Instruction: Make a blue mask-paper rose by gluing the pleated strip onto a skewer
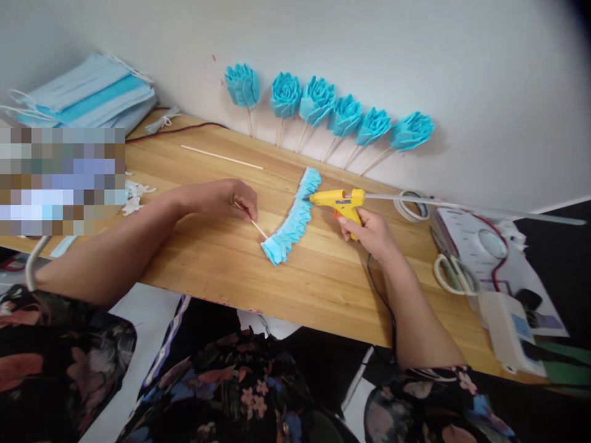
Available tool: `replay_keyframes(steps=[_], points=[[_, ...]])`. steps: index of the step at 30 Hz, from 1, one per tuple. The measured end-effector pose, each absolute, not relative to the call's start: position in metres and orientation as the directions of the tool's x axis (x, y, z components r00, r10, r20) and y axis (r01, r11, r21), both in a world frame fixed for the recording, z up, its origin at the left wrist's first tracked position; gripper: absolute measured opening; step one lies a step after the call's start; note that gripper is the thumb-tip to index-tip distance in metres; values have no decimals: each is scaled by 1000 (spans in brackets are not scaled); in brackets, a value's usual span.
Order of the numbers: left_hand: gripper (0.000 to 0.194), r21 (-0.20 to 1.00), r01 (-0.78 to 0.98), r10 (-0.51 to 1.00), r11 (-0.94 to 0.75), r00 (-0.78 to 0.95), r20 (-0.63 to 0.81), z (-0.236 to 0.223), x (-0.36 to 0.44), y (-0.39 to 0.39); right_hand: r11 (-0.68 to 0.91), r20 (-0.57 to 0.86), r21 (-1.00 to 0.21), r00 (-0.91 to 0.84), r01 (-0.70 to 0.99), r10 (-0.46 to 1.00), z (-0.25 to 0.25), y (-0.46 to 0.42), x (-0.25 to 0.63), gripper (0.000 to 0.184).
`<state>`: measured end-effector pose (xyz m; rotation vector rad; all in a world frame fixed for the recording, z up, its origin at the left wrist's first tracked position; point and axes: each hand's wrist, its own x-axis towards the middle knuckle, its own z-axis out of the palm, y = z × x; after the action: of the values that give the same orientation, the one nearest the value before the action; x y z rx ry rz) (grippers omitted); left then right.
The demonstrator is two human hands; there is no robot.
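Observation:
My left hand (221,198) is closed on a thin wooden stick (257,227) whose far end meets the near end of a folded blue paper strip (292,220) lying on the wooden table (221,271). My right hand (372,232) grips the handle of a yellow glue gun (339,200). Its nozzle points left and touches the upper part of the strip. A long glue stick (471,206) juts out of the gun's back to the right.
Several blue paper flowers on sticks (323,107) lean on the wall. A loose stick (221,157) lies behind my left hand. A stack of blue face masks (87,92) sits far left. Scissors (450,264), a tape roll (410,206) and a white device (510,329) lie right.

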<state>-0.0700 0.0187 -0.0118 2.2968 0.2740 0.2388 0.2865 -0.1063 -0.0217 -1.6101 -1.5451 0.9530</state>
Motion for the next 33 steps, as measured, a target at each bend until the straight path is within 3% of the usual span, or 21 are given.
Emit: replay_keyframes(steps=[8, 16, 33], points=[[37, 748, 139, 321, -649, 941, 103, -13, -69, 17, -70, -59, -847, 38, 526, 998, -17, -106, 287, 36], [38, 734, 90, 240, -673, 966, 101, -8, -69, 17, -94, -68, -966, 115, 242, 991, -21, -103, 298, 47], [36, 759, 140, 272, -636, 961, 50, -12, -73, 19, -64, -22, -892, 100, 448, 995, -23, -104, 291, 32]])
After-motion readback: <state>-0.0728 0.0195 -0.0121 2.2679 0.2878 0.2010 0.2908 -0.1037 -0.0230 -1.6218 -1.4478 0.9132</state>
